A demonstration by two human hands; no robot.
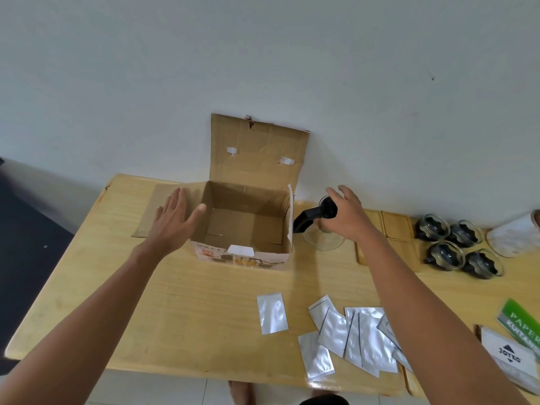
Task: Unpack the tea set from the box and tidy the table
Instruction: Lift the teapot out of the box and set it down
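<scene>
An open cardboard box (245, 252) stands on the wooden table (181, 302), its lid flap up against the wall and its inside bare. My left hand (175, 220) hovers flat and open over the box's left flap. My right hand (343, 214) rests on the black lid and handle of a glass teapot (324, 244) that sits just right of the box. Several glass cups with dark holders (458, 247) stand further right.
Wooden coasters (397, 226) lie behind my right arm. Several silver sachets (344, 337) are scattered near the front edge. A white roll (517, 235), a green paper pack (523, 323) and a bag marked JOYKO (508, 358) lie at the right.
</scene>
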